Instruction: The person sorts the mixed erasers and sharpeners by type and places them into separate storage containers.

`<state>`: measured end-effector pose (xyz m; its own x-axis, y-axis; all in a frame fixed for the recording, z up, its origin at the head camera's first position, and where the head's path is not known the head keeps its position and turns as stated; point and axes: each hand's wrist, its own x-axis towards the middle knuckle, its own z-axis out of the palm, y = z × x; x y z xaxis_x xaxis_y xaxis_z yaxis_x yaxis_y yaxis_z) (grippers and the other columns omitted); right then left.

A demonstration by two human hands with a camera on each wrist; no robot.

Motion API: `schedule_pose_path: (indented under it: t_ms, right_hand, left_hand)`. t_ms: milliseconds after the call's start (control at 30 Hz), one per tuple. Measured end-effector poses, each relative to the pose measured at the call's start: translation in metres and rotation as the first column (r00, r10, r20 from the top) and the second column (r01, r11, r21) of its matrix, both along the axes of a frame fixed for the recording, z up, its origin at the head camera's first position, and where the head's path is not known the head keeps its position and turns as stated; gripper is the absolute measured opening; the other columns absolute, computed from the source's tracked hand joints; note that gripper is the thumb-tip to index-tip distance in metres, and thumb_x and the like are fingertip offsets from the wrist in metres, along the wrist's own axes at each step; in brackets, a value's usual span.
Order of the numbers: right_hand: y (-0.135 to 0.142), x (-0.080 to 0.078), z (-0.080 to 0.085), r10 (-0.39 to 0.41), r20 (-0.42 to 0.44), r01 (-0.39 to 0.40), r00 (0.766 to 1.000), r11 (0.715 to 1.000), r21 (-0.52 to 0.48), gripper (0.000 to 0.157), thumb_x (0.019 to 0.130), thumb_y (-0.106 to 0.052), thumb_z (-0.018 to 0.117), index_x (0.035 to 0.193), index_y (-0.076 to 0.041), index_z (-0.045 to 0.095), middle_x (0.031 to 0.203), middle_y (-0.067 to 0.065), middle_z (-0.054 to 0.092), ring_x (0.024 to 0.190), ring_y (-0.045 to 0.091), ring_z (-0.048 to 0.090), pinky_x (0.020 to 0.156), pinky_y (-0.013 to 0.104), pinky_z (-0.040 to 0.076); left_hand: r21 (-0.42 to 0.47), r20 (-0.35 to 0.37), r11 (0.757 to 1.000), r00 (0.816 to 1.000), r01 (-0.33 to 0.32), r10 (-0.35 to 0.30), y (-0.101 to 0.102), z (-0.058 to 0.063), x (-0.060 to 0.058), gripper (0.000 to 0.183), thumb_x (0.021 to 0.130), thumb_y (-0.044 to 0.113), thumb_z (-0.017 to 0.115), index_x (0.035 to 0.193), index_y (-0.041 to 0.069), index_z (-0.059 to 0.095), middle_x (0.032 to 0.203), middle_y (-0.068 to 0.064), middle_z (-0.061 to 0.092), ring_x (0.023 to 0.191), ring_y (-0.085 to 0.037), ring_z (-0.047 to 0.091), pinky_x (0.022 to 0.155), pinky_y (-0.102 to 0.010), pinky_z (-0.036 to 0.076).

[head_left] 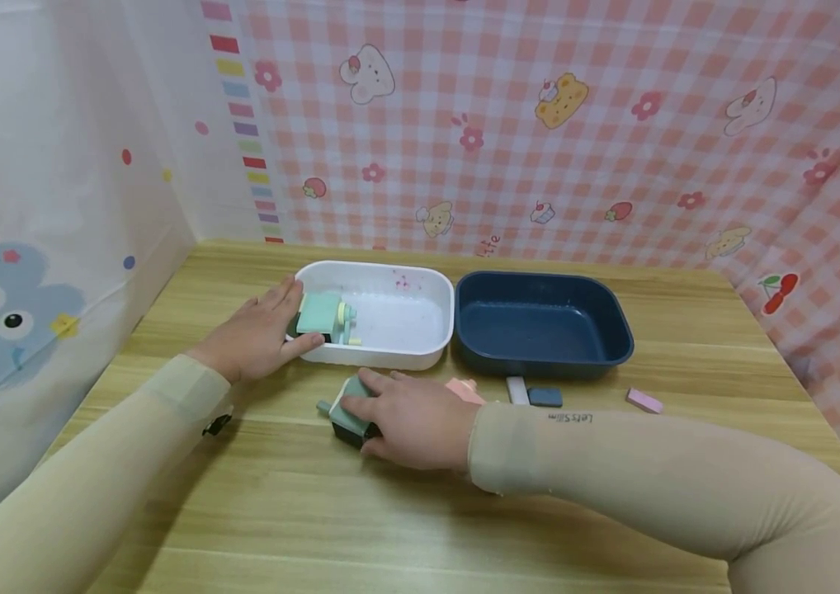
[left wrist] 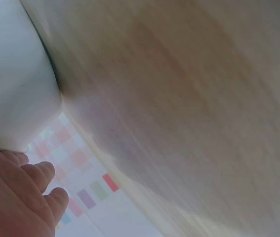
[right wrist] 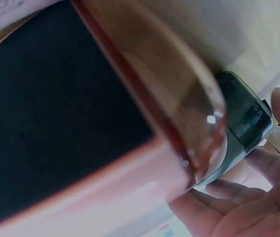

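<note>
Green sharpener (head_left: 346, 419) is on the table (head_left: 279, 528), in front of the white bin (head_left: 405, 322), w/ its dark base toward the near side and a handle sticking out L. R hand (head_left: 420, 421) pinches it: thumb on the near side, fingers over the top & far side. R wrist view shows the same grip, sharpener btwn thumb & fingers.

L hand (head_left: 257, 330) is at the L end of the white bin, fingers nearly straight and close tog., thumb spread away over the near rim. Mint sharpener (head_left: 319, 313) is inside that bin, L end, btwn thumb & fingers; can't tell if the hand touches it.

Pink sharpener (head_left: 464, 389) is just behind R hand, partly hidden by it; in R wrist view it's big & close, w/ a dark panel and a see-through brownish part.

Navy bin (head_left: 539, 367) is R of the white one, just beside it. Near its front: white eraser (head_left: 517, 391) and blue eraser (head_left: 545, 397), side by side; pink eraser (head_left: 644, 402) lies apart, farther R. Both arms have beige sleeves (head_left: 613, 445). Behind the table: pink checked cloth (head_left: 509, 107) w/ cartoon prints.
</note>
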<state>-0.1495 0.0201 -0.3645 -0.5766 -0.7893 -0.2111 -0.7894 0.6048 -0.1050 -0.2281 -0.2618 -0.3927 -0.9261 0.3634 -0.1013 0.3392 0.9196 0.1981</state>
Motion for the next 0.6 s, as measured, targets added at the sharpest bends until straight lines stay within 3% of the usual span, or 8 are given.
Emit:
schedule_pose_path:
  t_ms: [300, 600]
  right_hand:
    - [-0.002, -0.0013, -0.0009, 0.023, -0.051, -0.025, 0.998, 0.999, -0.047, 0.064, 0.1, -0.053, 0.067, 0.156, -0.024, 0.054, 0.165, 0.015, 0.046, 0.149, 0.026, 0.05, 0.121, 0.038, 0.045]
    - [-0.0039, 0.0004, -0.0011, -0.031, -0.04, 0.03, 0.999, 0.999, -0.026, 0.067, 0.1, -0.052, 0.067, 0.159, -0.026, 0.049, 0.167, 0.017, 0.041, 0.151, 0.031, 0.048, 0.121, 0.044, 0.045]
  left_hand:
    - [-0.002, 0.0, 1.0, 1.0, 0.001, -0.001, 0.0001, 0.0001, -0.0001, 0.106, 0.104, 0.073, 0.034, 0.166, -0.006, 0.001, 0.176, -0.026, -0.001, 0.164, -0.043, 0.007, 0.128, -0.069, 0.014]
    - [0.001, 0.0, 1.0, 1.0, -0.001, 0.001, 0.0008, 0.0019, 0.0013, 0.105, 0.104, 0.073, 0.035, 0.166, -0.006, 0.001, 0.176, -0.026, 0.0, 0.164, -0.042, 0.008, 0.128, -0.069, 0.014]
